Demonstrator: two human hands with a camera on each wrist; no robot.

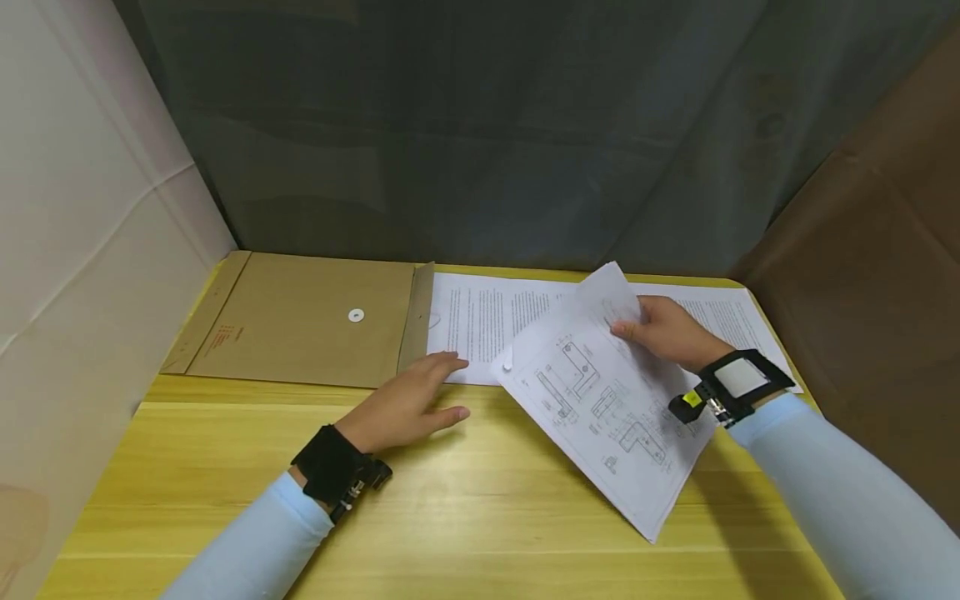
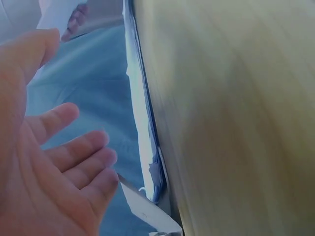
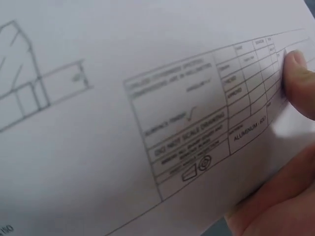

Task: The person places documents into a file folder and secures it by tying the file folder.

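My right hand (image 1: 660,329) pinches a white sheet of technical drawings (image 1: 600,400) by its far edge and holds it tilted above the table. In the right wrist view the thumb (image 3: 298,81) presses on the sheet's title block (image 3: 206,132). My left hand (image 1: 408,404) lies open, palm down, on the wooden table (image 1: 450,517), its fingertips at the near edge of printed text pages (image 1: 487,321). In the left wrist view the left hand's fingers (image 2: 74,147) are spread, beside the stacked paper edges (image 2: 142,123).
A brown string-tie envelope (image 1: 300,321) lies flat at the back left, its flap open toward the text pages. A white panel stands on the left, a grey curtain behind, a brown board (image 1: 862,250) on the right.
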